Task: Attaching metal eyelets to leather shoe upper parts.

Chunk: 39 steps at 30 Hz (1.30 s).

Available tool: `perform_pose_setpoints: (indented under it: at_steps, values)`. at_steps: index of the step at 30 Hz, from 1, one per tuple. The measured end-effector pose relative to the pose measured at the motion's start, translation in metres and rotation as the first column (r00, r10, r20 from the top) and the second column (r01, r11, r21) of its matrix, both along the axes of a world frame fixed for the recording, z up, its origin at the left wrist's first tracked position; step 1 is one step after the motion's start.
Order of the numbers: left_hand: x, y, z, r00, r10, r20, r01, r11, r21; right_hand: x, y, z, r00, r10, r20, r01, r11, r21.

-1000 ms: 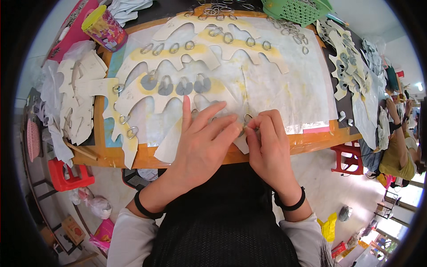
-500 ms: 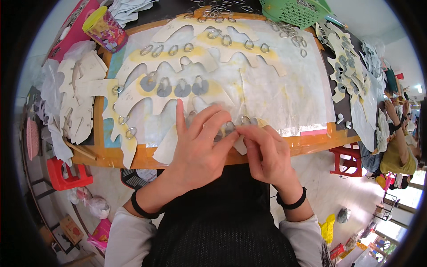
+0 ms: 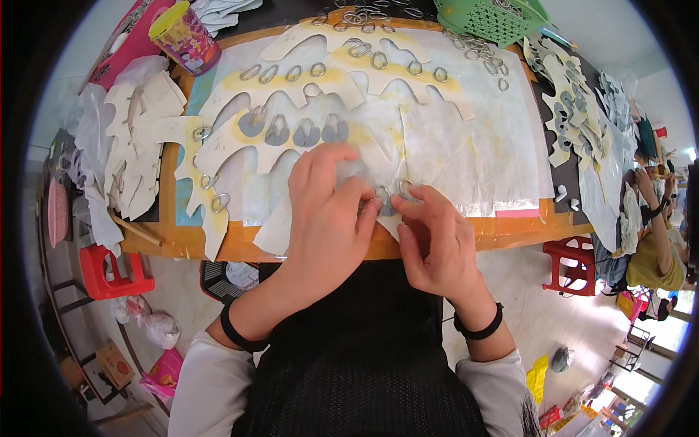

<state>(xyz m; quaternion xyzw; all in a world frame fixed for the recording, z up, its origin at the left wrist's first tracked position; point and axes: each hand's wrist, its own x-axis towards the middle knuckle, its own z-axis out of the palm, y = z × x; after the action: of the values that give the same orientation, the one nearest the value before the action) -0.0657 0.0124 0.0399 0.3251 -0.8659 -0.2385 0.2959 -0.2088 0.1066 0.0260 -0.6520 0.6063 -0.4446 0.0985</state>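
Close to the table's near edge, my two hands meet over a small grey tab with an oval metal ring (image 3: 383,194), which lies on a cream cut piece (image 3: 389,221). My left hand (image 3: 325,211) has its thumb and index finger pinched at the tab's left side. From the right, my right hand (image 3: 441,240) presses its bent fingers against the tab's other side. Another metal ring (image 3: 405,188) sits just beyond my right fingertips. Farther off, a scalloped cream piece (image 3: 226,146) carries several ringed grey tabs (image 3: 306,134). My fingers partly hide the tab.
More scalloped pieces (image 3: 284,86) with yellow stains and loose rings lie behind. A green basket (image 3: 488,20) stands at the back right, a yellow-rimmed tub (image 3: 191,44) at the back left. Stacked cream pieces (image 3: 135,160) lie left. Red stools (image 3: 113,271) flank me; a co-worker's arm (image 3: 650,211) shows right.
My left fingers have drawn back slightly and bent, uncovering more of the ringed grey tab. My right hand stays beside it. The whole view has shifted a little.
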Motion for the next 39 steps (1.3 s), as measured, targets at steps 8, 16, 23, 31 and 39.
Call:
perform_pose_setpoints:
  at_steps: [8,16,23,31,39]
  values:
    - [0.001,-0.001,-0.001,0.999,0.022,-0.033,-0.022,1.000,0.005,-0.003,-0.001,0.007,0.981,0.047,-0.189,-0.028,0.994,0.103]
    - [0.015,-0.005,-0.005,0.979,0.149,-0.143,-0.170,0.973,-0.154,0.000,-0.002,0.004,0.953,0.075,-0.292,-0.052,0.995,0.086]
    - [0.034,0.012,-0.001,0.975,-0.203,0.085,0.213,0.967,-0.140,0.001,-0.003,0.005,0.951,0.087,-0.296,-0.061,0.993,0.096]
    - [0.031,0.012,-0.011,0.965,-0.218,0.146,0.239,0.960,-0.148,-0.003,-0.003,0.006,0.991,0.029,-0.132,-0.010,0.990,0.140]
    - [0.021,0.014,-0.017,0.987,-0.151,0.053,0.159,0.960,-0.232,-0.001,-0.013,0.004,0.908,0.043,-0.418,-0.041,0.999,0.014]
